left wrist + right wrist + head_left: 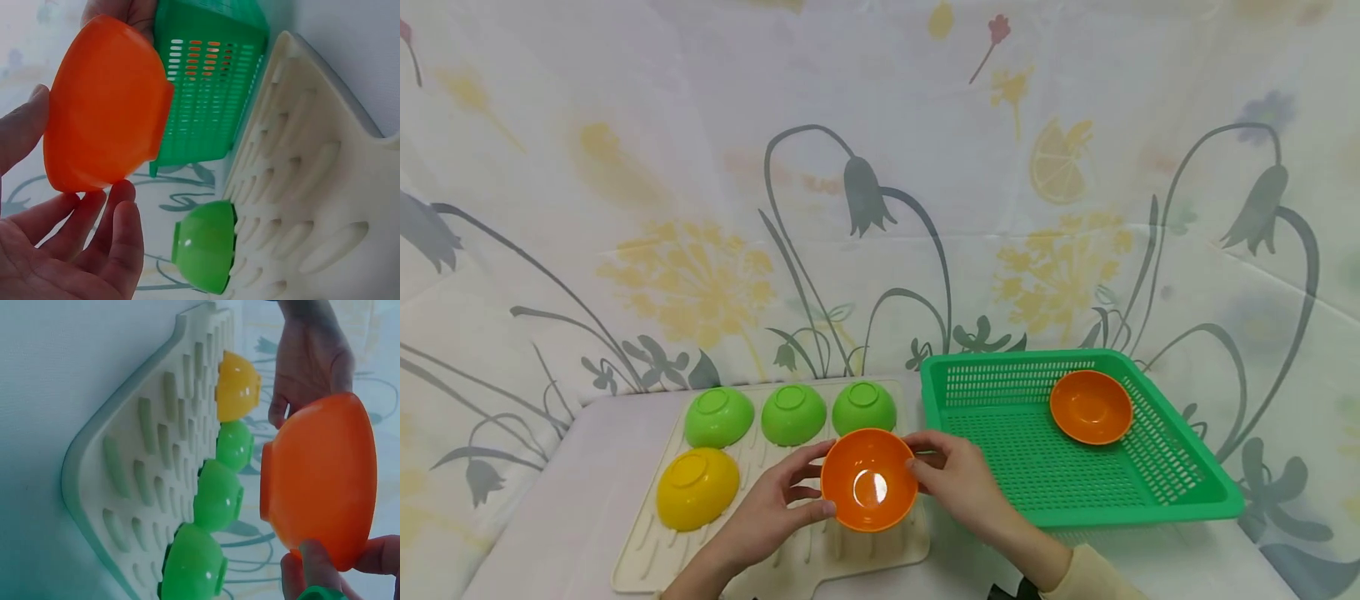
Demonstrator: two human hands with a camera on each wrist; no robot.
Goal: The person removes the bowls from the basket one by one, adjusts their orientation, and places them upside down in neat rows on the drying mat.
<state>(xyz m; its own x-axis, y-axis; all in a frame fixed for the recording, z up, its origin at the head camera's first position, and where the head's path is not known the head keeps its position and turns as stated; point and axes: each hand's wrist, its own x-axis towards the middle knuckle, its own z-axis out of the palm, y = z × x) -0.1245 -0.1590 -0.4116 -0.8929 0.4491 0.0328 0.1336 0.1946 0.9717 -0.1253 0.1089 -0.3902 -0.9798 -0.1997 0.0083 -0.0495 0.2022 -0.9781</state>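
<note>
Both hands hold one orange bowl [869,480] above the front right part of a cream draining mat [752,567], its hollow side facing the head camera. On its left rim the left hand [775,504] grips with thumb and fingers; the left wrist view shows those fingertips against the bowl's outer wall [106,106]. The right hand [958,483] pinches the opposite rim. In the right wrist view the bowl [322,478] hangs clear of the mat. Several upturned bowls stand on the mat: a yellow bowl [697,489] at left, and green bowls, among them one [864,407] just behind the held bowl.
To the right stands a green perforated basket [1075,521], its left wall close to the mat's right edge. A second orange bowl [1091,407] lies inside, at the basket's back right. Behind everything hangs a flower-printed cloth [880,275].
</note>
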